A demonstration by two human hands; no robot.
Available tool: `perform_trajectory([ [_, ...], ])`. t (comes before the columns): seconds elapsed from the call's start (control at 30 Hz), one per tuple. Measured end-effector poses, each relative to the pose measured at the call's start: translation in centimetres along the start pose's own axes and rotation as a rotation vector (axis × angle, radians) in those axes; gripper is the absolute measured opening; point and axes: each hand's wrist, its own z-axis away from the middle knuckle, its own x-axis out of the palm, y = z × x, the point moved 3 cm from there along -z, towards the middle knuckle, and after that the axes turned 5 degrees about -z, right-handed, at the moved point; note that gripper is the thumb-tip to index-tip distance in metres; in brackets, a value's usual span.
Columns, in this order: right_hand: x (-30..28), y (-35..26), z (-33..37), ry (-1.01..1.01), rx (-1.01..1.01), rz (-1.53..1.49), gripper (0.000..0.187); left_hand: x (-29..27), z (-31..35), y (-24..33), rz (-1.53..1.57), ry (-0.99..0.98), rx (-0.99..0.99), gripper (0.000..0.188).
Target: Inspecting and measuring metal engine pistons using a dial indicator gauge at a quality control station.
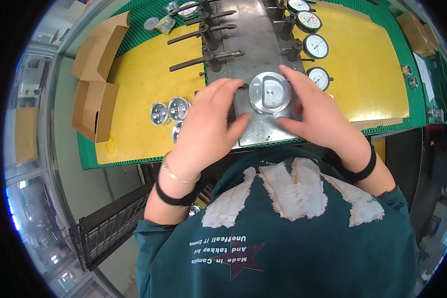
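A silver piston (pixel 270 92) stands crown-up on the grey metal plate (pixel 251 130), between my two hands. My left hand (pixel 211 116) is to its left, fingers and thumb spread and curved toward it, with a gap between. On the other side my right hand (pixel 318 109) is cupped around the piston's right edge, fingers and thumb apart; whether a fingertip touches it I cannot tell. Both hands look open, holding nothing. Left of my left hand, more pistons (pixel 159 113) lie on the yellow sheet, one partly hidden behind that hand.
Dial gauges (pixel 316 46) line the plate's right side; clamp posts with rods (pixel 211 59) line its left. An open cardboard box (pixel 95 107) sits at the left. Small metal parts (pixel 413 82) lie at the right edge of the green mat (pixel 418 111). A black mesh basket (pixel 115 226) is below the table.
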Motion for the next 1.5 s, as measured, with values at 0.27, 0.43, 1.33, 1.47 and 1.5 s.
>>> perform_trajectory([
  [0.27,1.8,2.6,3.2,-0.222,0.5,-0.702,0.073,5.1,-2.1,0.4,0.026,0.03,0.076,0.078],
  [0.43,3.1,2.4,3.4,-0.249,0.55,-0.862,0.077,5.8,-3.0,0.1,0.004,0.041,0.061,0.079],
  [1.33,3.5,2.7,2.7,-0.265,0.587,-0.854,0.082,6.6,-4.1,-1.0,0.117,0.052,-0.013,0.079],
  [1.47,3.4,2.6,2.7,-0.259,0.588,-0.838,0.082,6.7,-4.2,-0.9,0.087,0.074,0.005,0.079],
  [1.5,3.4,2.5,2.6,-0.257,0.59,-0.834,0.082,6.6,-4.2,-0.8,0.076,0.089,0.019,0.078],
])
